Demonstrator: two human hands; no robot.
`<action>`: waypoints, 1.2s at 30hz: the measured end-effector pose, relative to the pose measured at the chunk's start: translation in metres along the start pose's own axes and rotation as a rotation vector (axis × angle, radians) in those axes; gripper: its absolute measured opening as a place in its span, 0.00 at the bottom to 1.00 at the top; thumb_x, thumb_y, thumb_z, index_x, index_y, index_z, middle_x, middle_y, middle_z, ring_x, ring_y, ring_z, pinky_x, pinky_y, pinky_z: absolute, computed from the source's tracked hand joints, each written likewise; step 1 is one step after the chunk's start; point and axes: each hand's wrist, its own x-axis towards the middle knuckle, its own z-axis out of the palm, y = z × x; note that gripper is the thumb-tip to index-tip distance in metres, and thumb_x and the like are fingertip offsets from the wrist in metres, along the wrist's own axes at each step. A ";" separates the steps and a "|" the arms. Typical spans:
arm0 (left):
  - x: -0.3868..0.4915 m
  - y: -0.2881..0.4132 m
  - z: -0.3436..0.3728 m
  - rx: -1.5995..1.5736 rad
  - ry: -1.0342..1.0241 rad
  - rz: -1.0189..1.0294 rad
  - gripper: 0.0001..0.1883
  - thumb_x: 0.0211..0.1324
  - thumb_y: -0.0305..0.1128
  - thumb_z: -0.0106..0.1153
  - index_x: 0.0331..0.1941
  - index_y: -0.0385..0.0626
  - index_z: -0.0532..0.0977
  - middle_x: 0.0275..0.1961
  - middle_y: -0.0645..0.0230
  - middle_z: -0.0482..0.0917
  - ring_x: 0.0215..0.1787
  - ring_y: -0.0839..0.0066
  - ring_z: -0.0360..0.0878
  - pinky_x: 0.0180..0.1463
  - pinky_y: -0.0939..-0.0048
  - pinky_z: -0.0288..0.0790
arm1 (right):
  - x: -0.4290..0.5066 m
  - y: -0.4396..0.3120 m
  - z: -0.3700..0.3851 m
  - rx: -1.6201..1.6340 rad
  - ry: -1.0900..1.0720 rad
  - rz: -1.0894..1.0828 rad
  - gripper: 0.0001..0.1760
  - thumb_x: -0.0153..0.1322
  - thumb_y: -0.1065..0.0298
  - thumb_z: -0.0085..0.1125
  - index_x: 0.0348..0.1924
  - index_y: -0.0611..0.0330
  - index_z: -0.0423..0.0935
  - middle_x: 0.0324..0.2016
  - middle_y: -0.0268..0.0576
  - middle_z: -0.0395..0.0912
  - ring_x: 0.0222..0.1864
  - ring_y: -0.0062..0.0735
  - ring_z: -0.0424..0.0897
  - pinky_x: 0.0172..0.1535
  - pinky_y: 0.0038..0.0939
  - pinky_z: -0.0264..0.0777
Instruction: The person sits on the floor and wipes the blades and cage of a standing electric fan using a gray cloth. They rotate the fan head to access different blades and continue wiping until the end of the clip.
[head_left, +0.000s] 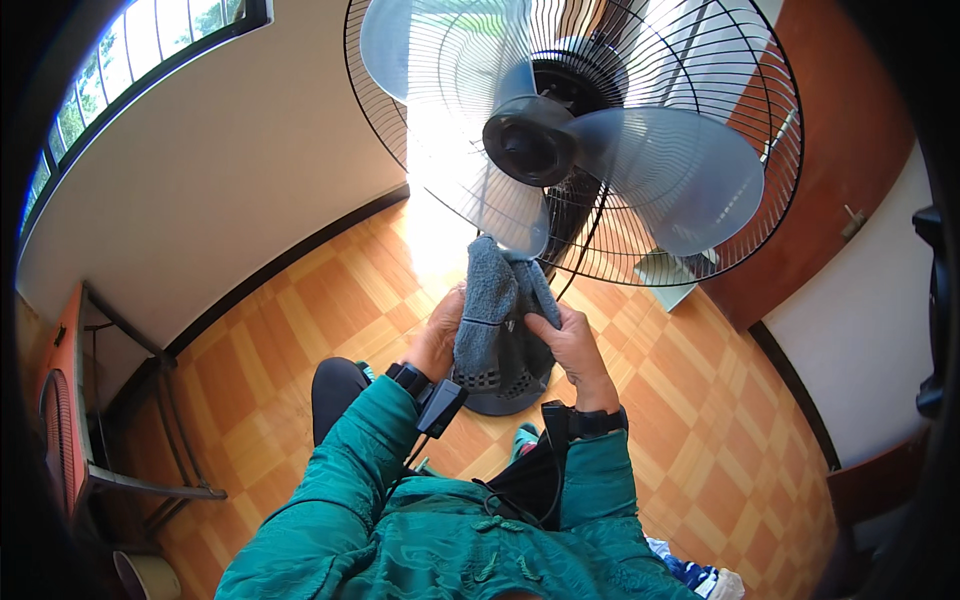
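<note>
A grey-blue terry cloth (484, 330) with a dark checked band hangs folded between my hands. My left hand (441, 334) grips its left side, fingers mostly hidden behind the fabric. On the right edge, the thumb of my right hand (574, 341) presses over the cloth. Just beyond the cloth stands a pedestal fan without its front grille; its translucent blue blades (675, 176) and dark hub (529, 142) are exposed before the rear wire guard (784, 217). The cloth's upper end is close to the lowest blade; I cannot tell whether they touch.
Behind the fan is a reddish-brown door (817, 150), with a pale dustpan (667, 277) on the floor. At left, a wire fan grille (56, 442) leans by a folding table (79, 375). A bin (146, 576) stands lower left; blue-white fabric (690, 574) lies lower right.
</note>
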 end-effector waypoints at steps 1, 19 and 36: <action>0.007 0.009 -0.003 0.056 -0.004 -0.037 0.12 0.61 0.32 0.62 0.48 0.41 0.78 0.41 0.64 0.84 0.41 0.76 0.82 0.44 0.71 0.80 | -0.002 -0.004 -0.006 -0.037 0.080 0.066 0.20 0.71 0.60 0.65 0.48 0.66 0.79 0.37 0.36 0.83 0.41 0.20 0.79 0.47 0.23 0.73; 0.048 0.124 0.023 0.766 0.274 0.568 0.22 0.66 0.46 0.57 0.55 0.44 0.68 0.45 0.64 0.77 0.45 0.74 0.76 0.48 0.71 0.73 | 0.066 -0.064 0.037 0.857 -0.183 -0.100 0.25 0.72 0.67 0.52 0.63 0.61 0.66 0.58 0.43 0.73 0.60 0.39 0.71 0.66 0.41 0.62; 0.038 0.141 0.023 0.808 0.316 0.496 0.16 0.66 0.46 0.58 0.44 0.45 0.71 0.34 0.69 0.77 0.33 0.80 0.76 0.35 0.76 0.76 | 0.115 -0.062 0.052 0.923 -0.353 -0.212 0.24 0.73 0.58 0.50 0.59 0.60 0.72 0.58 0.44 0.75 0.60 0.42 0.72 0.66 0.43 0.61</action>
